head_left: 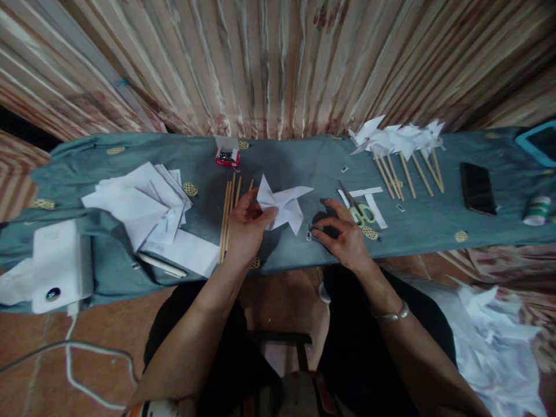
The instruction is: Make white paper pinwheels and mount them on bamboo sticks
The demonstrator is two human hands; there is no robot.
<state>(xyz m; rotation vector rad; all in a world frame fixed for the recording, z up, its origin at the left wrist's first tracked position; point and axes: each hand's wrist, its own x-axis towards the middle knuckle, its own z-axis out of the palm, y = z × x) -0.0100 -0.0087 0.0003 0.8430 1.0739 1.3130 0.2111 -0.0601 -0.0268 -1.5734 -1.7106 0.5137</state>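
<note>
Lying at left, loose paper sheets (125, 200) seem left to use; at right, mounted pinwheels (397, 142) look done. Near bare sticks (225, 214), the left hand (248, 225) pinches an apparently stickless pinwheel (286, 205); the right hand (345, 234) half-curls, its grip unclear.

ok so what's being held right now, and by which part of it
The left hand holds the white paper pinwheel by its left side, close to the centre. Whether the right hand pinches anything small cannot be told.

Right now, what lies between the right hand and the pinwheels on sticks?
In the head view, the scissors and white paper strips lie between the right hand and those pinwheels.
</note>
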